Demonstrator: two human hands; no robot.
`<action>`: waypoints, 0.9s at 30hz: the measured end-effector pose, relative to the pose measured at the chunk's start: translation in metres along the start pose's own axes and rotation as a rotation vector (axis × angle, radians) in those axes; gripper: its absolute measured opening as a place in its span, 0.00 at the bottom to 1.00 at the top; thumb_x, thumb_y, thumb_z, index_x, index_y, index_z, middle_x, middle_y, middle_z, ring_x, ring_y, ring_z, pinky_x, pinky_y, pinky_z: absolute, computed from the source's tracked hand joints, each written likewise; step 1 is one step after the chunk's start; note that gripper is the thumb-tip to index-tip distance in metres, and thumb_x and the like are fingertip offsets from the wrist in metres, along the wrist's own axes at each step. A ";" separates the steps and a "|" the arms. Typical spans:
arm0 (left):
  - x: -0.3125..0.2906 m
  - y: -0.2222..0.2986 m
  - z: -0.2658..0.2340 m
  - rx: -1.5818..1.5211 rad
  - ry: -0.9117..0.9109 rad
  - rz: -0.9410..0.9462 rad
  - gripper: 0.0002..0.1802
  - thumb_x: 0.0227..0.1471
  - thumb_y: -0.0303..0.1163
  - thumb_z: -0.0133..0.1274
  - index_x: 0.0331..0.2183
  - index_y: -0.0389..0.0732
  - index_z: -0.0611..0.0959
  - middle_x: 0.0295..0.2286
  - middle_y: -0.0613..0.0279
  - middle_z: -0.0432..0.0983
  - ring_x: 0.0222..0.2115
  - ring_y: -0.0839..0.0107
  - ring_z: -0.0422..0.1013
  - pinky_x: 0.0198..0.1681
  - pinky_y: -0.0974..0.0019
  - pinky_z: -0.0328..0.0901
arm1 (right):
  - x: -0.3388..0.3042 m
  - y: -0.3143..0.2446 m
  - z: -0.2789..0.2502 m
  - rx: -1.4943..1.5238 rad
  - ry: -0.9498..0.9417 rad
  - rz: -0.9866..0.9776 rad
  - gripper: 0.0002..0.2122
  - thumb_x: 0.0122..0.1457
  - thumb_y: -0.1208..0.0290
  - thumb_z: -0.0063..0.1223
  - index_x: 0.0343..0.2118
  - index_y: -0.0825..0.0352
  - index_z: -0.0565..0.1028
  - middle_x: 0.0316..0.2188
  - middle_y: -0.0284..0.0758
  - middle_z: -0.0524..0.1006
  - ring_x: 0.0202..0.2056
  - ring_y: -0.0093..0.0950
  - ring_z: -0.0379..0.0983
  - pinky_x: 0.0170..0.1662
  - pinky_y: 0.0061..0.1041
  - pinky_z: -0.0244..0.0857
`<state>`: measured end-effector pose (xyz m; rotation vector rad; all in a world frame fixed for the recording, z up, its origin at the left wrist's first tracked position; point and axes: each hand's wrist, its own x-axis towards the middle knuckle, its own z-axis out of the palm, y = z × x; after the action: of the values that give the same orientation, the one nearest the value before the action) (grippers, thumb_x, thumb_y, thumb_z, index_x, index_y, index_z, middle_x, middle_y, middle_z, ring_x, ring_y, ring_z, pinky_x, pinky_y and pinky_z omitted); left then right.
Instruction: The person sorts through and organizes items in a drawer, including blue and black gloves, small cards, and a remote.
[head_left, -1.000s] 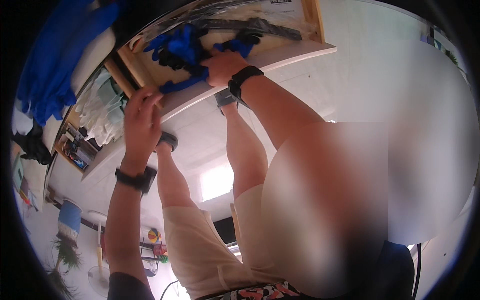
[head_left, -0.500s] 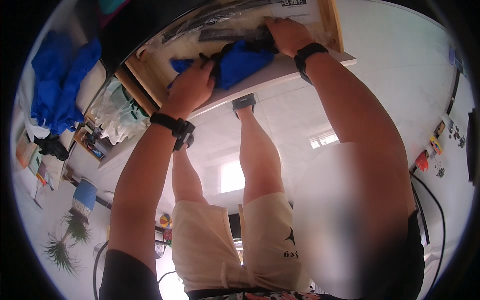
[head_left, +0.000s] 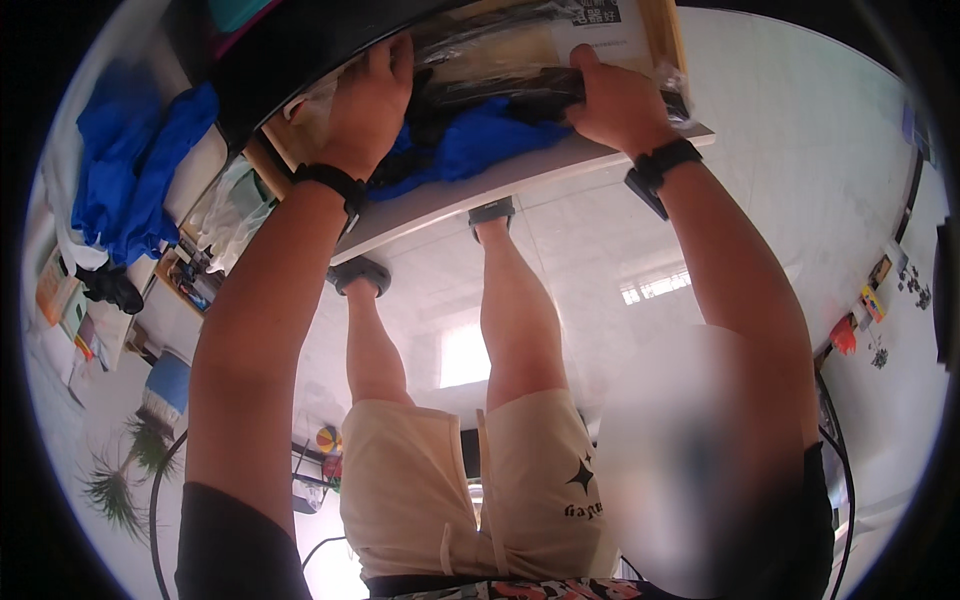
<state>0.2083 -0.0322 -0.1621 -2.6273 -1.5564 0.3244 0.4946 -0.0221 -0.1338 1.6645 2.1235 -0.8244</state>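
Both my arms reach forward to a wooden-rimmed table (head_left: 560, 170) at the top of the view. My left hand (head_left: 370, 100) presses down with curled fingers on the left end of a clear plastic package (head_left: 500, 45) that holds something dark. My right hand (head_left: 610, 100) grips the package's right end, by a white paper label. A crumpled blue cloth (head_left: 480, 140) lies between the two hands at the table's near edge, partly under the package. A black band sits on each wrist.
A pile of blue cloth (head_left: 140, 170) lies at the left, with clear plastic bags (head_left: 230, 210) beside it and boxes on a low shelf (head_left: 180, 280). My legs in cream shorts (head_left: 450, 490) stand on a white tiled floor. A potted plant (head_left: 120, 480) is at the lower left.
My hands have moved apart from the blue cloth they were bunching to the two ends of the plastic package. The table has drawn closer and higher in the view.
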 end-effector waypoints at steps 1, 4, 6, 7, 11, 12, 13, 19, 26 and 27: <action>-0.004 0.001 0.004 0.032 0.046 0.021 0.28 0.45 0.27 0.53 0.52 0.37 0.72 0.44 0.52 0.69 0.43 0.61 0.71 0.44 0.61 0.69 | -0.006 -0.001 -0.004 -0.004 0.036 -0.026 0.22 0.44 0.70 0.55 0.46 0.64 0.68 0.32 0.42 0.79 0.35 0.45 0.76 0.37 0.40 0.71; -0.011 0.004 0.025 0.040 0.161 0.022 0.27 0.46 0.28 0.52 0.51 0.37 0.72 0.42 0.56 0.71 0.41 0.63 0.71 0.41 0.62 0.69 | -0.027 -0.003 -0.014 -0.089 0.138 -0.042 0.21 0.46 0.66 0.58 0.45 0.61 0.68 0.32 0.38 0.79 0.33 0.42 0.77 0.35 0.37 0.72; -0.011 0.006 0.039 0.012 0.200 -0.009 0.25 0.46 0.29 0.52 0.49 0.37 0.74 0.40 0.58 0.72 0.41 0.64 0.71 0.40 0.61 0.69 | -0.039 0.002 -0.019 -0.176 0.126 0.004 0.23 0.49 0.64 0.61 0.49 0.59 0.67 0.32 0.38 0.80 0.32 0.40 0.78 0.36 0.35 0.73; -0.009 0.005 0.043 -0.003 0.210 -0.029 0.23 0.46 0.29 0.52 0.47 0.37 0.74 0.40 0.59 0.72 0.41 0.65 0.71 0.39 0.60 0.69 | -0.046 0.004 -0.022 -0.183 0.150 0.018 0.22 0.49 0.64 0.61 0.46 0.59 0.68 0.31 0.38 0.79 0.32 0.40 0.78 0.35 0.36 0.73; -0.001 0.003 0.056 -0.094 0.014 -0.135 0.18 0.44 0.28 0.55 0.41 0.40 0.77 0.39 0.59 0.72 0.43 0.63 0.70 0.39 0.55 0.69 | -0.082 0.009 -0.029 -0.144 0.213 0.131 0.18 0.49 0.66 0.60 0.43 0.58 0.68 0.30 0.37 0.78 0.32 0.40 0.77 0.33 0.38 0.71; 0.000 0.003 0.060 -0.148 0.013 -0.139 0.19 0.43 0.28 0.56 0.41 0.41 0.76 0.38 0.59 0.72 0.43 0.61 0.70 0.39 0.55 0.69 | -0.092 0.008 -0.032 -0.120 0.219 0.177 0.18 0.49 0.67 0.60 0.43 0.58 0.68 0.31 0.37 0.78 0.32 0.40 0.77 0.33 0.39 0.71; -0.002 0.001 0.064 -0.197 0.008 -0.143 0.21 0.41 0.28 0.58 0.42 0.42 0.74 0.37 0.59 0.71 0.43 0.60 0.70 0.40 0.54 0.68 | -0.100 0.004 -0.033 -0.064 0.246 0.215 0.19 0.50 0.65 0.60 0.44 0.59 0.69 0.32 0.38 0.79 0.32 0.41 0.77 0.34 0.39 0.71; -0.004 -0.002 0.051 -0.413 -0.074 -0.195 0.23 0.41 0.32 0.60 0.42 0.40 0.74 0.39 0.55 0.73 0.42 0.57 0.72 0.39 0.54 0.69 | -0.141 -0.002 -0.021 0.412 0.307 0.459 0.20 0.50 0.62 0.64 0.44 0.64 0.71 0.29 0.40 0.80 0.31 0.40 0.78 0.34 0.35 0.70; -0.031 0.001 -0.021 -0.521 -0.052 -0.258 0.25 0.44 0.44 0.62 0.40 0.40 0.75 0.33 0.52 0.77 0.32 0.54 0.76 0.31 0.60 0.71 | -0.165 -0.048 -0.004 0.952 0.352 0.614 0.17 0.52 0.66 0.65 0.39 0.70 0.71 0.24 0.28 0.72 0.25 0.19 0.65 0.30 0.21 0.62; -0.039 0.002 -0.027 -0.471 -0.031 -0.257 0.26 0.44 0.48 0.61 0.39 0.41 0.75 0.28 0.52 0.78 0.30 0.55 0.77 0.29 0.61 0.71 | -0.166 -0.055 0.001 1.017 0.354 0.627 0.16 0.53 0.67 0.64 0.38 0.70 0.71 0.24 0.28 0.72 0.25 0.19 0.65 0.30 0.20 0.62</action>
<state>0.1983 -0.0661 -0.1303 -2.6876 -2.1807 -0.0253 0.4869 -0.1599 -0.0265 2.9170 1.1509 -1.5922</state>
